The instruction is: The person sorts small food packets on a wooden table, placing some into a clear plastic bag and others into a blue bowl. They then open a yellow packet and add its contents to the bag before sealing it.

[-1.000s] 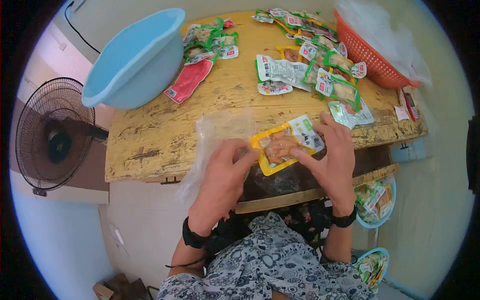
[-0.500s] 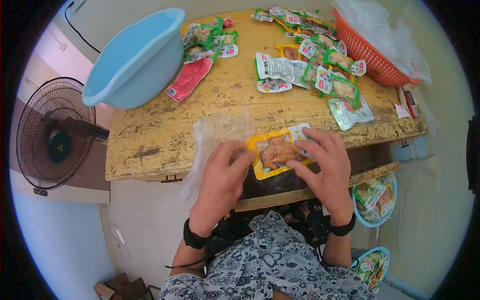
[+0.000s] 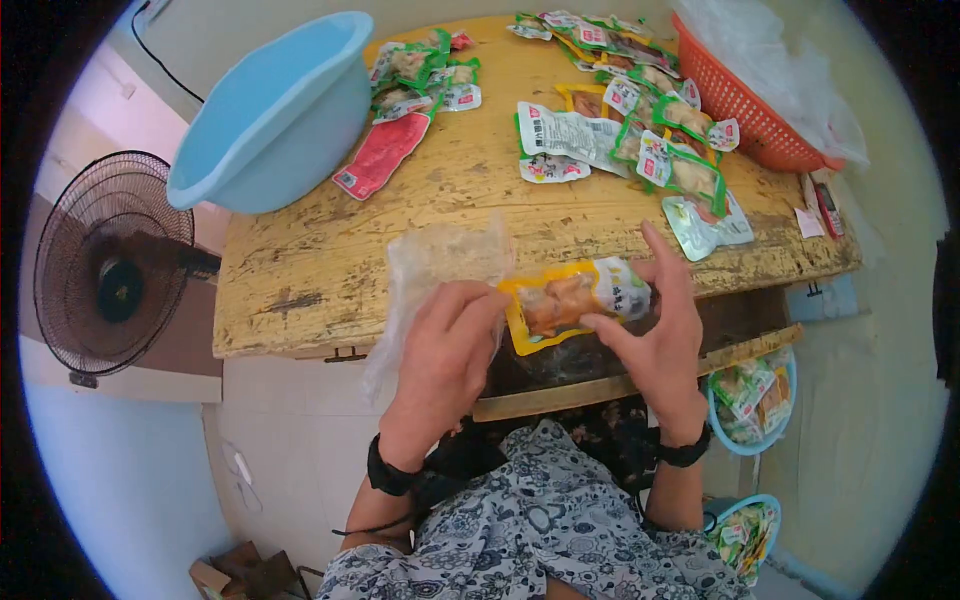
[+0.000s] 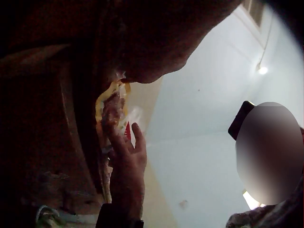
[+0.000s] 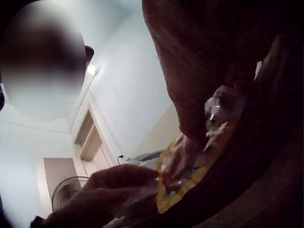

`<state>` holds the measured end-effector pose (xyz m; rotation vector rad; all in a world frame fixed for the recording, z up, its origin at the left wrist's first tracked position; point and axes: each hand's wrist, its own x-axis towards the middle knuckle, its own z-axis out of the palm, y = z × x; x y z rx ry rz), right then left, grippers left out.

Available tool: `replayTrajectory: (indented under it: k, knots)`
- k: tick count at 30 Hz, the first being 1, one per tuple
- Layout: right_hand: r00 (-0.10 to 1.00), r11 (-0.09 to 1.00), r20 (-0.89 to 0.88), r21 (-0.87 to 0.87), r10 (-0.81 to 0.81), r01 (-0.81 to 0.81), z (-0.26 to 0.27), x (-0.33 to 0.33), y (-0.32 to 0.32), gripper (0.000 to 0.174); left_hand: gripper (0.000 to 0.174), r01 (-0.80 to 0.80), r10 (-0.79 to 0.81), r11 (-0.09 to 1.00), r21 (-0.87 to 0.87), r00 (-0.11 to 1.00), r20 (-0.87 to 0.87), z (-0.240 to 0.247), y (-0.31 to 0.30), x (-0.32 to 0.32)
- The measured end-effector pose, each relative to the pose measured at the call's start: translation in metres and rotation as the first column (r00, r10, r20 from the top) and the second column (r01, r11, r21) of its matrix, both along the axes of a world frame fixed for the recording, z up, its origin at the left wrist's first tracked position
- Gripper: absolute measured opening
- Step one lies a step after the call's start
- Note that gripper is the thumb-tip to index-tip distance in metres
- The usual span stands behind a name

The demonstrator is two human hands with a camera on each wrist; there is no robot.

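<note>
The right hand has spread, index finger raised; the left hand, pinching the pouch at nine o'clock, should steady it.

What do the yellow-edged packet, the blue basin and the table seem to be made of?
The yellow-edged packet: probably plastic film, glossy, with a clear window showing the contents.
The blue basin: likely moulded plastic, smooth, in one even colour with a rounded rim.
The table: apparently painted wood; the yellow coat is worn to darker patches.
</note>
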<state>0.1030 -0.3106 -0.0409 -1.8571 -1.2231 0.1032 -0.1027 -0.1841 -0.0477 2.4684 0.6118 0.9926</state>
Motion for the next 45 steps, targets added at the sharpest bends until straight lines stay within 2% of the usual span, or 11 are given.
replayTrajectory:
  k: [4, 9, 12, 13, 16, 24, 30, 36, 40, 43, 45]
  knots:
    - [0.878, 0.996, -0.472, 0.073, 0.086, -0.058, -0.002, -0.007, -0.005, 0.072, 0.029, -0.04, 0.064, 0.968, -0.248, 0.994, 0.087, 0.001, -0.003, -0.004]
    - [0.781, 0.996, -0.623, 0.086, 0.048, 0.008, 0.002, 0.004, -0.016, 0.042, 0.031, -0.062, 0.142, 0.922, -0.383, 0.973, 0.184, 0.006, -0.009, -0.01]
    - [0.686, 0.96, -0.724, 0.235, 0.068, 0.153, 0.011, 0.003, -0.022, 0.034, 0.032, -0.039, 0.146, 0.916, -0.4, 0.96, 0.239, 0.005, -0.011, -0.005]
    - [0.665, 0.923, -0.733, 0.342, 0.145, 0.175, 0.015, 0.0, -0.02, 0.029, 0.032, -0.052, 0.161, 0.912, -0.406, 0.958, 0.238, 0.005, -0.013, -0.003]
    - [0.705, 0.952, -0.706, 0.257, 0.068, 0.166, 0.036, -0.01, -0.022, 0.028, 0.034, -0.054, 0.176, 0.907, -0.418, 0.95, 0.259, 0.009, -0.021, 0.006]
    - [0.755, 0.95, -0.625, 0.313, 0.197, 0.012, 0.019, -0.018, -0.015, 0.049, 0.034, -0.029, 0.179, 0.94, -0.339, 0.889, 0.421, 0.016, -0.025, 0.012]
    - [0.628, 0.949, -0.754, 0.306, 0.189, 0.081, 0.037, -0.025, -0.011, 0.051, 0.033, -0.032, 0.078, 0.991, -0.13, 0.925, 0.372, 0.024, -0.035, 0.032]
    - [0.551, 0.951, -0.781, 0.298, 0.294, -0.086, 0.014, -0.041, -0.002, 0.043, 0.03, 0.065, -0.046, 0.997, -0.036, 0.921, 0.386, 0.031, -0.039, 0.048]
    - [0.623, 0.977, -0.752, 0.17, 0.213, -0.128, 0.017, -0.037, 0.005, 0.032, 0.028, 0.129, -0.114, 0.992, -0.012, 0.913, 0.391, 0.03, -0.038, 0.056]
    - [0.79, 0.9, -0.449, 0.326, 0.418, -0.291, -0.019, -0.029, 0.023, 0.03, 0.027, 0.215, -0.159, 0.971, -0.104, 0.907, 0.389, 0.033, -0.034, 0.056]
    - [0.773, 0.894, -0.45, 0.221, 0.447, -0.389, -0.014, -0.021, 0.022, 0.032, 0.028, 0.253, -0.164, 0.947, -0.198, 0.91, 0.381, 0.035, -0.029, 0.052]
